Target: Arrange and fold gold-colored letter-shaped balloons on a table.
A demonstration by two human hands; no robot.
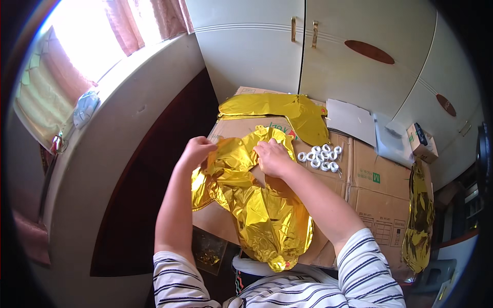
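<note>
A crumpled gold foil balloon (pixel 259 210) lies spread over the cardboard in front of me, its lower end hanging toward my lap. My left hand (pixel 197 152) pinches its upper left edge. Near the top middle, the curled fingers of my right hand (pixel 273 158) grip the same foil, with the fingertips partly hidden. Behind it rests a flatter gold foil balloon (pixel 272 106), bent like a hook. To the right of my right hand sits a group of small white rolls (pixel 321 156), perhaps ribbon.
Flattened cardboard (pixel 380 200) covers the table. At the back right are a grey sheet (pixel 352 121), a clear plastic bag (pixel 393 136) and a small box (pixel 422 142). More gold foil (pixel 418 220) drapes over the right edge. Pale cabinets (pixel 364 31) stand behind; a curved wall (pixel 138 102) runs along the left.
</note>
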